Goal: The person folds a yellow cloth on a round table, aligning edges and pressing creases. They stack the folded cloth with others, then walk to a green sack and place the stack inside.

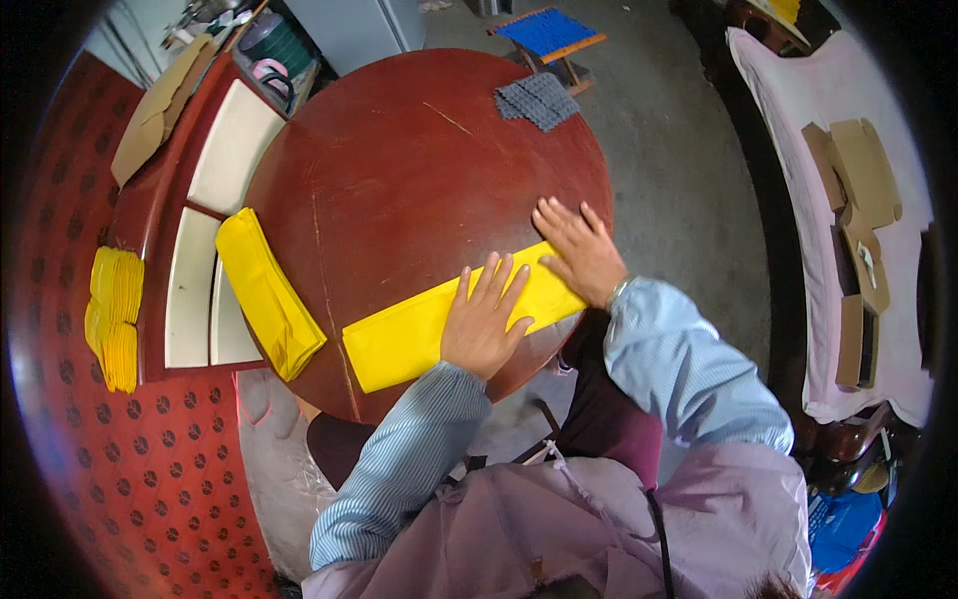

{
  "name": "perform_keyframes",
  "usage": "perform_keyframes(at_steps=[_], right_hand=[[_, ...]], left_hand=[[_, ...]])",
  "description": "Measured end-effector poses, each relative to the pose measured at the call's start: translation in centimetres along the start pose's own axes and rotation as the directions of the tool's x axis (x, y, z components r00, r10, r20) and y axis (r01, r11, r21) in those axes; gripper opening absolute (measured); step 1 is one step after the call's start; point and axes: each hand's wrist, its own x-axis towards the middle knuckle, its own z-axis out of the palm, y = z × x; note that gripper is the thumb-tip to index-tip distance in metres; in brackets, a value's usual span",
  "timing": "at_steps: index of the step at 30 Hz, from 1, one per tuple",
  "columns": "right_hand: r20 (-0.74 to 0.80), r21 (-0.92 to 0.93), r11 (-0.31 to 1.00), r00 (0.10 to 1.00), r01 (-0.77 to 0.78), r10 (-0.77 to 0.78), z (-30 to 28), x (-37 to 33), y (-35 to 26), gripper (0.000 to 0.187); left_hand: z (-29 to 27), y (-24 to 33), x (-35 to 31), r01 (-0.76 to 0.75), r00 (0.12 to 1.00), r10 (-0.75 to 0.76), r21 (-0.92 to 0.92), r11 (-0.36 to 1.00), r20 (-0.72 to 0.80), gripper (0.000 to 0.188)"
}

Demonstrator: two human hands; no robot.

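Observation:
A long yellow folded sheet (391, 343) lies flat along the near edge of a round dark red table (419, 160). My left hand (486, 317) rests flat on its middle with the fingers stretched out. At the sheet's right end is my right hand (581, 252), open, its fingers reaching past the sheet's far edge over the tabletop. Neither hand grips anything. Left of the sheet, a second yellow folded bundle (267, 290) lies at the table's left edge, partly overhanging it.
A grey cloth (539, 101) lies at the table's far right, near a blue-topped folding stool (549, 35). To the left stands a red cabinet with white panels (235, 150), with a yellow stack (116, 319) beside it. Opened cardboard boxes (856, 180) rest on a pale-covered surface at right.

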Motion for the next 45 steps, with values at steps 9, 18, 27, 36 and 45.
perform_keyframes(at_steps=[9, 18, 27, 36, 45], right_hand=[[-0.143, -0.096, 0.956, 0.954, -0.279, 0.264, 2.8, 15.0, 11.3, 0.060], [-0.139, -0.068, 0.967, 0.962, -0.244, 0.233, -0.9, 15.8, 11.6, 0.055], [-0.038, 0.200, 0.950, 0.971, 0.238, -0.235, -5.1, -2.5, 0.8, 0.051], [-0.028, 0.166, 0.969, 0.983, 0.186, -0.184, -3.2, -2.9, 3.0, 0.052], [-0.024, 0.209, 0.970, 0.992, 0.127, -0.125, -2.8, -3.5, 3.1, 0.051]], left_hand=[[0.0, 0.0, 0.4, 0.000, 1.000, -0.001, -0.051, 0.999, -0.011, 0.072], [-0.2, 0.1, 0.4, -0.024, 0.999, 0.022, -0.048, 0.999, -0.036, 0.071], [0.3, -0.1, 0.0, -0.049, 0.991, 0.042, -0.053, 0.997, -0.124, 0.074], [0.5, -0.3, -0.1, -0.032, 0.994, 0.023, -0.077, 0.997, -0.109, 0.071], [0.6, -0.2, 0.1, -0.037, 0.993, 0.030, -0.063, 0.997, -0.111, 0.071]])
